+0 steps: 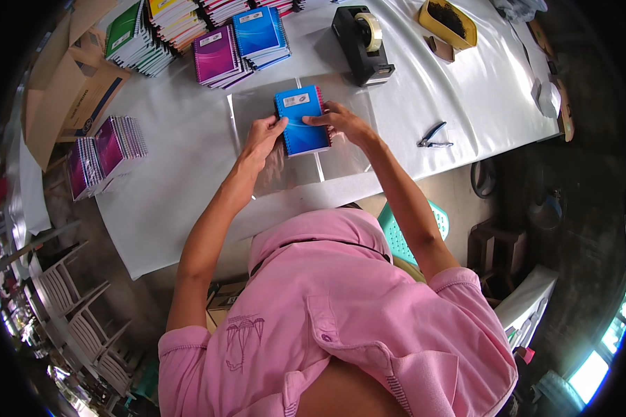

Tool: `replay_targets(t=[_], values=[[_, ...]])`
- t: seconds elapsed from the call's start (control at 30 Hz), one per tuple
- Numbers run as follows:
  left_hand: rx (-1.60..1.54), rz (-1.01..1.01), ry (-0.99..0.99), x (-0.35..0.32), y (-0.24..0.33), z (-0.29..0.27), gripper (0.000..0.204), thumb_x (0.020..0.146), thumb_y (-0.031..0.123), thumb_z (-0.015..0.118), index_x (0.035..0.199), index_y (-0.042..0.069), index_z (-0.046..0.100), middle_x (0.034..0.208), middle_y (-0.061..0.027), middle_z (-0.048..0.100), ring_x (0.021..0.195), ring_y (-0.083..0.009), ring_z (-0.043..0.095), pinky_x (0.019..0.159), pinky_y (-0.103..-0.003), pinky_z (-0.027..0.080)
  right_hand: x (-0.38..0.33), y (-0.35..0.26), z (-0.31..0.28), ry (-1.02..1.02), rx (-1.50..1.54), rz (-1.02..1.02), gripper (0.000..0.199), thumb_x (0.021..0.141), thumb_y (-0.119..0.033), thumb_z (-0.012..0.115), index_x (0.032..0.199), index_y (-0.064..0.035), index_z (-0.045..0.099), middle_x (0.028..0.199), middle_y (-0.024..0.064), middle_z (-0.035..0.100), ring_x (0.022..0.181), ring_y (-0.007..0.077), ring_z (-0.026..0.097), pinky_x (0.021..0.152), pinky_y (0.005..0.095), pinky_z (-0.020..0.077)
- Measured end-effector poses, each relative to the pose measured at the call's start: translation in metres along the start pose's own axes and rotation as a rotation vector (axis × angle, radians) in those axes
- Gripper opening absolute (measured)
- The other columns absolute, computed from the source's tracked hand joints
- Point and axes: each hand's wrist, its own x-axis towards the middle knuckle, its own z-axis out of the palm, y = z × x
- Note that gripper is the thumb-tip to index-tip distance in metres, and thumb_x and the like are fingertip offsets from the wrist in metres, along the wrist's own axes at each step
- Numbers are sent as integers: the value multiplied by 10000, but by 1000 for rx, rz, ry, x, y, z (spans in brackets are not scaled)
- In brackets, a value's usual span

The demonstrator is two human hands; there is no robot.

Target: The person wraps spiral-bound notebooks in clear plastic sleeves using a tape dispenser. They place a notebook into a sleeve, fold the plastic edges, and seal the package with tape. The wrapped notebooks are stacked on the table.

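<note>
A worktop under a silvery cover fills the upper part of the view, with an open cardboard box at its left end. Clear plastic is spread flat near the front edge. Along the back stand stacks of spiral notebooks, among them a green stack, a purple stack and a blue stack; more purple notebooks sit beside the box. To the right of the stacks is a black tape dispenser with a roll fitted, then a yellow container holding something dark. The blue notebook is over the plastic, cover up, with a reddish spiral showing along its right side. The left hand has its grip closed on the left edge, thumb on the cover. The right hand has its grip closed at the right edge, thumb laid across the cover; the fingertips underneath are hidden. Smallest, blue-handled cutters lie well apart to the right, near the front edge.
</note>
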Motion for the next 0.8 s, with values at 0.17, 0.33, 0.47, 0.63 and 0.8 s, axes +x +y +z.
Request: replay_targets(t=[0.17, 0.33, 0.47, 0.63, 0.8], values=[[260, 172, 225, 17, -32, 8, 249, 946, 262, 611, 1037, 43, 684, 830, 33, 638, 739, -34, 525, 638, -228, 429, 12, 15, 12, 212, -503, -134, 725, 759, -608, 692, 939, 92, 638, 984, 318, 601, 978, 401, 619, 849, 488, 495], [84, 95, 120, 20, -40, 5, 259, 955, 249, 595, 1098, 44, 661, 877, 20, 647, 764, -63, 591, 657, -260, 493, 8, 51, 27, 366, -696, -163, 641, 872, -558, 578, 841, 79, 645, 890, 371, 571, 873, 486, 611, 750, 488, 523], [-99, 33, 106, 12, -29, 9, 266, 930, 275, 622, 1050, 41, 665, 797, 7, 654, 697, -72, 581, 632, -284, 504, -3, 57, 35, 510, -614, -272, 566, 895, -497, 582, 929, 65, 632, 936, 349, 563, 871, 483, 600, 767, 491, 506], [-208, -90, 24, 1, -19, 1, 355, 962, 363, 567, 1144, 61, 604, 1011, -15, 646, 849, -145, 659, 788, -393, 563, -42, 63, -1, 947, -788, 54, 509, 794, -402, 727, 1052, 23, 616, 1155, 235, 541, 1029, 393, 552, 801, 498, 474], [-180, -88, 24, 4, -25, 0, 372, 965, 398, 550, 1140, 74, 606, 1015, -28, 649, 855, -163, 664, 811, -424, 556, -40, 69, -14, 870, -787, 243, 516, 748, -340, 779, 1096, -3, 603, 1151, 193, 531, 1073, 354, 527, 817, 503, 459]])
